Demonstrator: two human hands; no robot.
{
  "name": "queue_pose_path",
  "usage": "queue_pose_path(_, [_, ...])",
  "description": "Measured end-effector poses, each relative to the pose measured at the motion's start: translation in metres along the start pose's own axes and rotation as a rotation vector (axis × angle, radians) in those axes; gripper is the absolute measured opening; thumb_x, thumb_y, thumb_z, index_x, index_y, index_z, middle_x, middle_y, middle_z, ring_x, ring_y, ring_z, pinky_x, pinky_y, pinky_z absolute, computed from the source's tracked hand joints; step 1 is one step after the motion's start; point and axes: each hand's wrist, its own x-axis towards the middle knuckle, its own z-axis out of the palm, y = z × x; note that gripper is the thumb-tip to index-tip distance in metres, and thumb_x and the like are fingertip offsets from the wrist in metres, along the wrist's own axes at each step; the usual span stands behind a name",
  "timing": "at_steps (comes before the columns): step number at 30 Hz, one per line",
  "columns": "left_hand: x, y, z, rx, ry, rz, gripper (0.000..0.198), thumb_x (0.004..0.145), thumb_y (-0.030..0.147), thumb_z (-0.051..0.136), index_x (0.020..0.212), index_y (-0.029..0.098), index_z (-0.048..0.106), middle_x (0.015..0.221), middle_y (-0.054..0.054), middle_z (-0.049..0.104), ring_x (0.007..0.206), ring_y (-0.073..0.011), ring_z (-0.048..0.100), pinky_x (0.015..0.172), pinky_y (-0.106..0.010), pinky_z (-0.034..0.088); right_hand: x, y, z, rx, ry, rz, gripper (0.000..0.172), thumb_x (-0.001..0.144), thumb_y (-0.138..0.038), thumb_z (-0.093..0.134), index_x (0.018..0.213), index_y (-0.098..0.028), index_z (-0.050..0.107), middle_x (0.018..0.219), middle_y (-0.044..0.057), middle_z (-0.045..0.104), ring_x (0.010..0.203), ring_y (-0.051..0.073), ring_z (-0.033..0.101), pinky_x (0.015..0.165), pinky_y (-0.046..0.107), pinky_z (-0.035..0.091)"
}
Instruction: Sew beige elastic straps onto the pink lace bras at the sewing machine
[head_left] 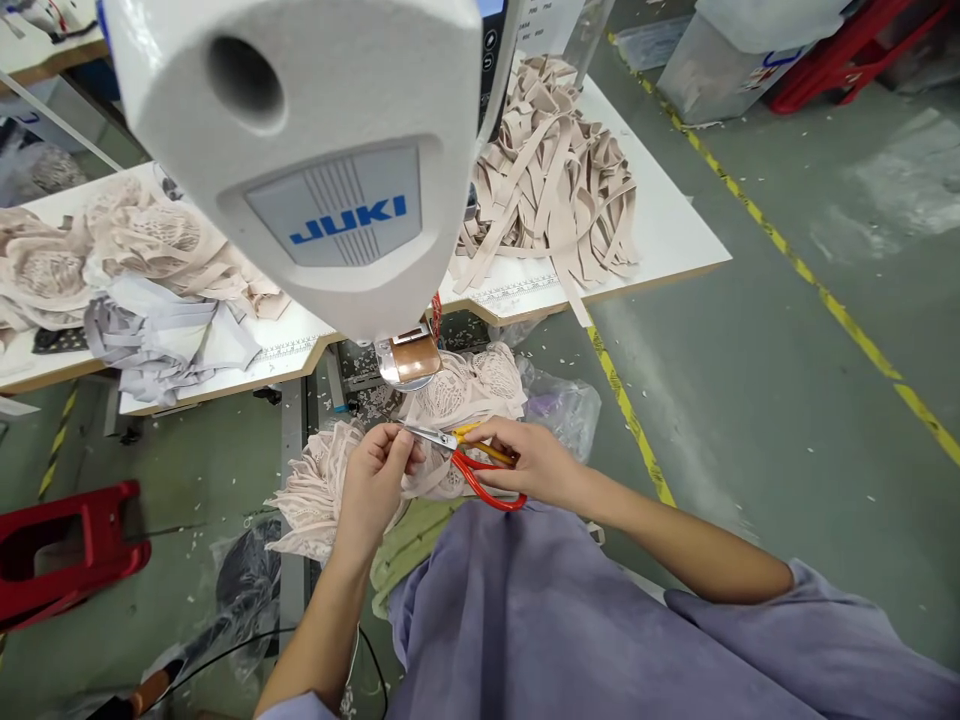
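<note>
My right hand point(536, 465) holds a pair of scissors point(480, 478) with red and yellow handles, fingers through the loops. The metal blades point left and meet the fingertips of my left hand point(381, 475). That hand is pinched closed near the blade tips; what it grips is too small to make out. Beige lace garments point(457, 390) lie behind and beneath the hands, below the head of a white sewing machine point(315, 140). More beige lace fabric point(319, 485) is bunched just left of my left hand.
A white table point(667, 225) bears a heap of beige strips point(559, 180) at the right. Beige garments point(142, 235) and grey-white pieces point(176, 335) lie on its left part. A red stool point(97, 545) stands at the left, plastic bins point(724, 70) at the back right.
</note>
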Motion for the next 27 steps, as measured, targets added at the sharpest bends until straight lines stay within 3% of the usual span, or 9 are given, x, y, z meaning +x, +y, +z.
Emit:
queue_pose_path(6, [0.003, -0.006, -0.004, 0.042, 0.098, 0.028, 0.021, 0.092, 0.035, 0.057, 0.083, 0.018, 0.064, 0.075, -0.001, 0.067, 0.070, -0.0131, 0.060, 0.069, -0.023, 0.047, -0.008, 0.011, -0.020, -0.065, 0.056, 0.099, 0.030, 0.083, -0.035, 0.067, 0.111, -0.025, 0.068, 0.085, 0.002, 0.071, 0.060, 0.014, 0.060, 0.057, 0.026, 0.046])
queue_pose_path(10, [0.004, -0.017, -0.013, 0.304, 0.189, 0.131, 0.016, 0.089, 0.032, 0.058, 0.092, 0.019, 0.067, 0.081, -0.003, 0.068, 0.075, -0.0160, 0.061, 0.071, -0.026, 0.046, 0.005, 0.024, -0.062, -0.248, 0.099, 0.174, 0.031, 0.080, -0.038, 0.068, 0.107, -0.024, 0.068, 0.086, 0.004, 0.074, 0.065, 0.018, 0.065, 0.060, 0.029, 0.047])
queue_pose_path(13, [0.000, -0.014, -0.018, 0.421, 0.215, 0.181, 0.021, 0.084, 0.024, 0.059, 0.103, 0.021, 0.067, 0.074, 0.000, 0.066, 0.066, -0.0151, 0.058, 0.065, -0.025, 0.044, 0.044, 0.030, -0.106, -0.432, 0.252, 0.247, 0.037, 0.082, -0.039, 0.070, 0.114, -0.021, 0.066, 0.103, 0.010, 0.075, 0.081, 0.022, 0.067, 0.070, 0.032, 0.046])
queue_pose_path(16, [-0.002, 0.001, -0.026, 0.457, 0.122, 0.204, 0.020, 0.086, 0.024, 0.055, 0.101, 0.022, 0.068, 0.074, -0.001, 0.070, 0.066, -0.0162, 0.064, 0.063, -0.025, 0.048, 0.103, 0.029, -0.146, -0.623, 0.384, 0.326, 0.043, 0.090, -0.044, 0.063, 0.123, -0.016, 0.063, 0.104, 0.015, 0.073, 0.087, 0.024, 0.065, 0.066, 0.034, 0.040])
queue_pose_path(19, [-0.004, 0.019, -0.043, 0.434, -0.085, 0.167, 0.031, 0.098, 0.031, 0.039, 0.113, 0.020, 0.063, 0.082, -0.006, 0.074, 0.073, -0.0173, 0.070, 0.063, -0.025, 0.052, 0.144, 0.024, -0.164, -0.792, 0.338, 0.132, 0.035, 0.095, -0.034, 0.057, 0.116, -0.009, 0.068, 0.117, 0.022, 0.068, 0.103, 0.026, 0.061, 0.075, 0.037, 0.040])
queue_pose_path(21, [-0.005, 0.026, -0.055, 0.537, -0.165, 0.191, 0.035, 0.101, 0.031, 0.033, 0.121, 0.019, 0.059, 0.086, -0.007, 0.074, 0.074, -0.0173, 0.070, 0.062, -0.026, 0.052, 0.141, 0.018, -0.155, -0.763, 0.390, -0.023, 0.031, 0.094, -0.030, 0.058, 0.114, -0.010, 0.069, 0.124, 0.024, 0.065, 0.111, 0.028, 0.059, 0.083, 0.040, 0.042])
queue_pose_path(23, [-0.004, 0.025, -0.062, 0.701, -0.127, 0.257, 0.030, 0.099, 0.026, 0.037, 0.116, 0.019, 0.061, 0.078, -0.006, 0.071, 0.069, -0.0177, 0.067, 0.061, -0.027, 0.050, 0.114, 0.011, -0.127, -0.551, 0.446, -0.060, 0.030, 0.091, -0.035, 0.062, 0.115, -0.017, 0.067, 0.119, 0.023, 0.067, 0.102, 0.029, 0.064, 0.079, 0.042, 0.047])
queue_pose_path(25, [-0.001, 0.019, -0.060, 0.799, -0.044, 0.319, 0.023, 0.096, 0.025, 0.044, 0.103, 0.019, 0.066, 0.078, -0.007, 0.069, 0.074, -0.0209, 0.065, 0.069, -0.032, 0.049, 0.072, 0.000, -0.087, -0.211, 0.247, -0.088, 0.023, 0.089, -0.045, 0.063, 0.103, -0.028, 0.070, 0.107, 0.017, 0.072, 0.088, 0.027, 0.068, 0.067, 0.038, 0.052])
queue_pose_path(27, [0.003, 0.012, -0.046, 0.833, 0.004, 0.388, 0.020, 0.094, 0.026, 0.048, 0.092, 0.019, 0.067, 0.094, -0.012, 0.068, 0.093, -0.0262, 0.062, 0.083, -0.040, 0.046, 0.034, -0.015, -0.046, 0.034, -0.140, -0.210, 0.024, 0.092, -0.049, 0.058, 0.094, -0.030, 0.071, 0.091, 0.011, 0.073, 0.080, 0.024, 0.069, 0.068, 0.035, 0.056])
